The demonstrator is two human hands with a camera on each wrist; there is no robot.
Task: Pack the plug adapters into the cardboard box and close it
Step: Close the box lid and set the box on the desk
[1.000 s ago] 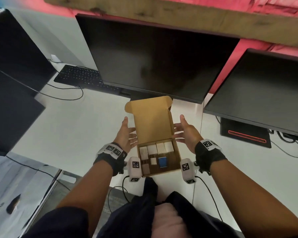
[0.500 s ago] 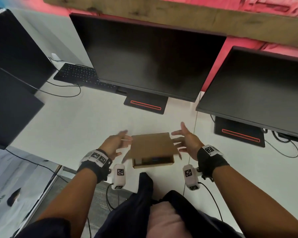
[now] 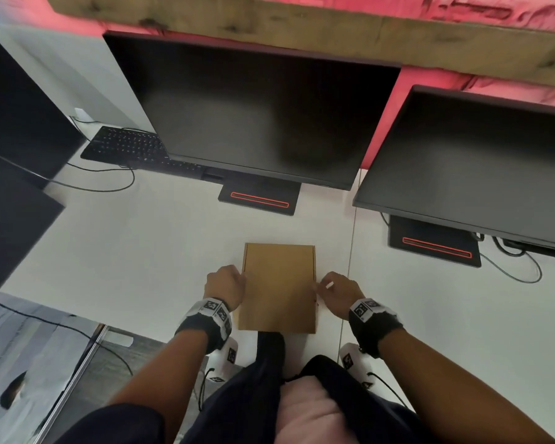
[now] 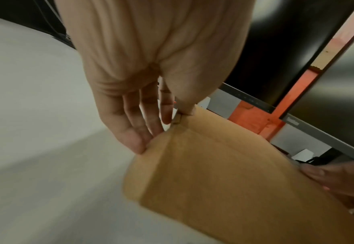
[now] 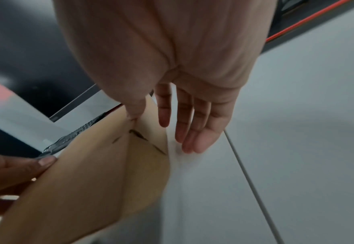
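Observation:
The brown cardboard box (image 3: 277, 286) lies flat on the white desk (image 3: 148, 251) with its lid down over it, so the plug adapters are hidden. My left hand (image 3: 226, 283) is at the box's left edge. In the left wrist view its thumb rests on the lid (image 4: 224, 173) and its straight fingers (image 4: 138, 137) lie against the side flap. My right hand (image 3: 334, 286) is at the right edge. There the thumb presses the lid fold, and straight fingers (image 5: 184, 125) stand outside a side flap (image 5: 149, 125) that still sticks out.
A large dark monitor (image 3: 257, 113) stands just behind the box on a base with a red line (image 3: 259, 200). A second monitor (image 3: 474, 161) is at the right, a black keyboard (image 3: 125, 149) with cables at the back left. The desk's near edge is by my lap.
The lid stood open showing the adapters, swung down half a second ago, and now lies flat. Both hands have moved in from the lid's sides onto the box's left and right edges.

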